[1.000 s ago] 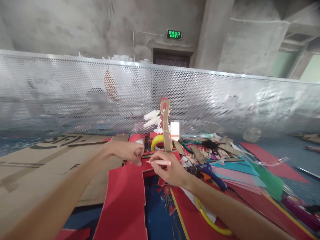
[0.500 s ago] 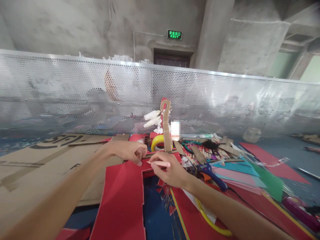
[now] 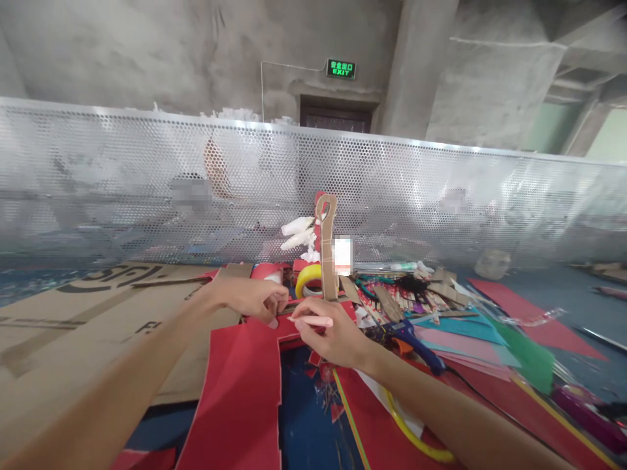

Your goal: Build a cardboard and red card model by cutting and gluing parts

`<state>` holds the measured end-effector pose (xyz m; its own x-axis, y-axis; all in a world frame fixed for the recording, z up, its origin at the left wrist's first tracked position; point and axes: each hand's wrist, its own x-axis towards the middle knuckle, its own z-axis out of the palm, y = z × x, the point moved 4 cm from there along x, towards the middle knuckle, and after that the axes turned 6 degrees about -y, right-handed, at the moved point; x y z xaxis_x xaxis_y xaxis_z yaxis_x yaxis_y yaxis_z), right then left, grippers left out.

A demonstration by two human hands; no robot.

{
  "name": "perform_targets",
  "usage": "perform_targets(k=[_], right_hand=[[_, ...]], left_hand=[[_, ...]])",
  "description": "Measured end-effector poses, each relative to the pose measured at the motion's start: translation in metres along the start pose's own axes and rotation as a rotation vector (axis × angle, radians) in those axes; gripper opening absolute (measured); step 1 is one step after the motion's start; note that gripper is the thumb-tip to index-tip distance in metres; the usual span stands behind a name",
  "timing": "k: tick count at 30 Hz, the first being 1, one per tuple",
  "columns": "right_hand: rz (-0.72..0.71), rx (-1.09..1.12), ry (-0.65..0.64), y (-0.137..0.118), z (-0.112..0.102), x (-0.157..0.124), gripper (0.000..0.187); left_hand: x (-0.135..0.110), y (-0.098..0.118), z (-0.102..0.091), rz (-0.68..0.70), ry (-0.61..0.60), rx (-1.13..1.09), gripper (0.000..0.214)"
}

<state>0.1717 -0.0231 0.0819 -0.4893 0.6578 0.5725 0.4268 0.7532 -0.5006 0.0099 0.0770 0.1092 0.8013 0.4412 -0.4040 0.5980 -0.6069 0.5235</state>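
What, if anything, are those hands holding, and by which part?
The right hand holds a slim pink pen near its pointed end. The left hand touches the red cardboard sheet; whether it grips is unclear.

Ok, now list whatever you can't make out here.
In the head view:
Red sheet: lower end cut off by the bottom edge.
Pink pen in the right hand: any mark at its tip is too small.
Yellow ring: partly covered by the right forearm.
Cardboard lettering: anything under the left forearm is hidden.
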Motion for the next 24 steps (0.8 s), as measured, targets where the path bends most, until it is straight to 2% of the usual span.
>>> perform_targets(k=[11, 17, 24], right_hand=[[0.003, 0.004, 0.007, -0.002, 0.003, 0.0, 0.014], [0.049, 0.014, 0.037, 0.005, 0.006, -0.002, 0.01], [-0.013, -0.02, 0.046, 0.008, 0.009, -0.001, 0.013]], left_hand=[[0.002, 0.002, 0.001, -0.005, -0.043, -0.01, 0.034], [-0.001, 0.007, -0.001, -0.014, -0.024, 0.053, 0.032], [-0.005, 0.013, 0.0, -0.039, -0.019, 0.094, 0.027]])
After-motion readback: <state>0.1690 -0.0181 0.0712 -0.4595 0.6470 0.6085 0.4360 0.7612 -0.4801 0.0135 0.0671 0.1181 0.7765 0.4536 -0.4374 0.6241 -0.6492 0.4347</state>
